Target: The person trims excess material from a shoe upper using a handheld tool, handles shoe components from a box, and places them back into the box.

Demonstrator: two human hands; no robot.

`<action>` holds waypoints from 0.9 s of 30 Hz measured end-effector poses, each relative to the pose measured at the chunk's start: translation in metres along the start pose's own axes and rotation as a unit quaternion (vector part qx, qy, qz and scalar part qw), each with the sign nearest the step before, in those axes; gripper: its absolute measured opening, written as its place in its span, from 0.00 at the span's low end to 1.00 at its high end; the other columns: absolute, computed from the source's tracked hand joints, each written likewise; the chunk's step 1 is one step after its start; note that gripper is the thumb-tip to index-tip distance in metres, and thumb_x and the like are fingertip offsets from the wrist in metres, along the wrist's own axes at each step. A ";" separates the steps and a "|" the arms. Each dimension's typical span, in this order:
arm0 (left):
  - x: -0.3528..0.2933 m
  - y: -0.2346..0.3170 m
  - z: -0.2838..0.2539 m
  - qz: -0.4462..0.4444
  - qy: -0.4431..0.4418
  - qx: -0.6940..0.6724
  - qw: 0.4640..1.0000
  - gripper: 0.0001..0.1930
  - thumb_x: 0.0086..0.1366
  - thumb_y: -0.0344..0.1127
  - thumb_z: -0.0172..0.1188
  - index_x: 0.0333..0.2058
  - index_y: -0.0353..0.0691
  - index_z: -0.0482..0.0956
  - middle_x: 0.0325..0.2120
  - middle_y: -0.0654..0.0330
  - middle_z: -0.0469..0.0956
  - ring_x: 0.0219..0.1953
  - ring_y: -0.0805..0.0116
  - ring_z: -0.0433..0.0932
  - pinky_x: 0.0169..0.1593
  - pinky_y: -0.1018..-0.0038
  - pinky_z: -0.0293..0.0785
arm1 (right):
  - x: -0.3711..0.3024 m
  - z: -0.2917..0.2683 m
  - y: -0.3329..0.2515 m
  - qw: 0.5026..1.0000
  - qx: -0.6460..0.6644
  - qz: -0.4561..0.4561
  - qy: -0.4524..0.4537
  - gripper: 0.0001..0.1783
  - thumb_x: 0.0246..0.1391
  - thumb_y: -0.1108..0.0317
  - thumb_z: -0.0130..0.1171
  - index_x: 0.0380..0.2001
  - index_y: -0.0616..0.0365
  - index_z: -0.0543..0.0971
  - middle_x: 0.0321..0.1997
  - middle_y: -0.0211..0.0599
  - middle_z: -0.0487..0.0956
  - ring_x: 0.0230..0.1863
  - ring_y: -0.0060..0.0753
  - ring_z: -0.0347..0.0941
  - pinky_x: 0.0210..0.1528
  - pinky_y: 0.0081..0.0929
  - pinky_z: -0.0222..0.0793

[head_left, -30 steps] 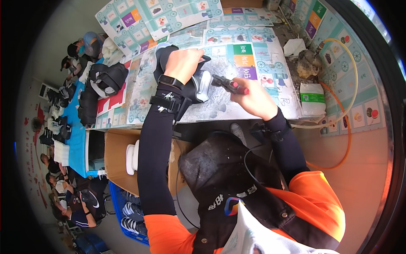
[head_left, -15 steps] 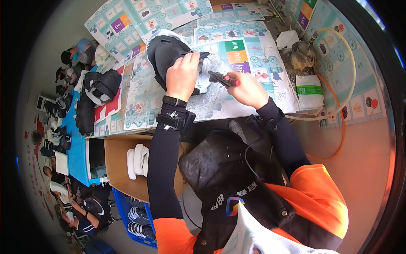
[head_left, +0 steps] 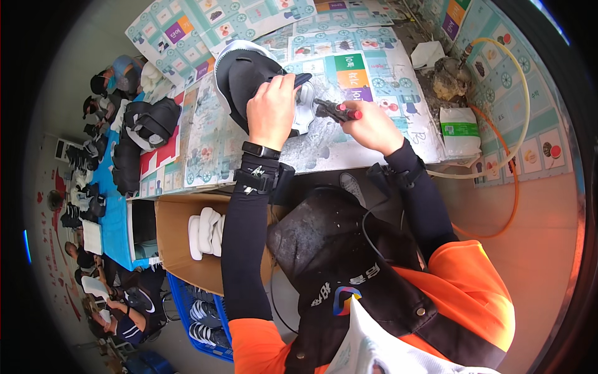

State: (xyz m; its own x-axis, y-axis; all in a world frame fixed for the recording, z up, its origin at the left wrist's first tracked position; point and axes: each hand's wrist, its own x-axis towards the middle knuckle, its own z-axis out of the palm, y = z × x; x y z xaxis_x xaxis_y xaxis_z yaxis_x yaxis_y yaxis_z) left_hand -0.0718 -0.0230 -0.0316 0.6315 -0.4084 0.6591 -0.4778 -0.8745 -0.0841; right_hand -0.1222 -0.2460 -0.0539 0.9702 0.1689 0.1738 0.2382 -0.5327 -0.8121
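Pliers-like tool, dark with red handle ends, sits firmly in the right hand, over the table. Left of the table's middle lies a black shoe with a pale rim, one grey end and a dark flap. The left hand grips it, knuckles up, fingers bent. Both dark-sleeved forearms reach in from the table's near side.

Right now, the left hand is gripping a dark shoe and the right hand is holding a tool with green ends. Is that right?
Not quite: the tool has red ends, not green, as the head view shows. The left hand is gripping a dark shoe and the right hand is holding the tool.
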 end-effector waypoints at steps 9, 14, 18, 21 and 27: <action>0.003 0.004 -0.002 -0.045 -0.058 0.099 0.992 0.13 0.64 0.29 0.62 0.47 0.34 0.80 0.42 0.53 0.76 0.45 0.53 0.79 0.39 0.66 0.84 | 0.001 -0.003 0.010 0.997 0.035 0.010 -0.068 0.13 0.49 0.69 0.56 0.35 0.66 0.82 0.28 0.58 0.82 0.30 0.59 0.80 0.38 0.47 0.75; 0.012 -0.006 -0.015 -0.111 -0.026 0.212 0.971 0.07 0.62 0.28 0.60 0.39 0.35 0.79 0.41 0.56 0.73 0.44 0.57 0.78 0.36 0.73 0.85 | -0.012 -0.019 -0.006 0.976 0.172 0.090 -0.099 0.14 0.50 0.67 0.63 0.40 0.63 0.82 0.23 0.34 0.77 0.18 0.27 0.70 0.27 0.29 0.68; 0.002 -0.014 -0.010 -0.097 0.076 0.197 0.973 0.23 0.62 0.32 0.64 0.57 0.36 0.78 0.43 0.57 0.73 0.44 0.56 0.75 0.49 0.65 0.79 | -0.014 -0.027 -0.003 0.981 0.176 0.072 -0.033 0.17 0.49 0.67 0.64 0.42 0.63 0.82 0.22 0.39 0.76 0.27 0.32 0.75 0.34 0.32 0.69; -0.024 0.003 0.008 -0.108 0.035 0.074 0.991 0.25 0.61 0.32 0.67 0.58 0.35 0.77 0.43 0.55 0.73 0.46 0.52 0.76 0.49 0.62 0.79 | -0.015 -0.027 0.001 0.988 0.122 0.077 -0.046 0.18 0.48 0.66 0.64 0.42 0.64 0.82 0.25 0.46 0.78 0.30 0.42 0.77 0.39 0.35 0.71; -0.043 0.024 -0.016 -0.219 -0.003 -0.170 0.961 0.16 0.63 0.30 0.63 0.50 0.34 0.84 0.38 0.47 0.79 0.42 0.45 0.82 0.48 0.57 0.78 | -0.014 -0.013 0.024 0.992 0.101 0.046 -0.065 0.13 0.48 0.71 0.60 0.38 0.62 0.81 0.24 0.35 0.79 0.23 0.27 0.72 0.26 0.30 0.65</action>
State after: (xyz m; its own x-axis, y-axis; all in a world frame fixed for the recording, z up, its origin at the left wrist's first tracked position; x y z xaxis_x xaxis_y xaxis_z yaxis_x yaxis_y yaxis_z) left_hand -0.1196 -0.0220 -0.0503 0.8204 -0.0225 0.5714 -0.3362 -0.8272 0.4502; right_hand -0.1300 -0.2718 -0.0683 0.9701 0.2405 0.0313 0.1227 -0.3757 -0.9186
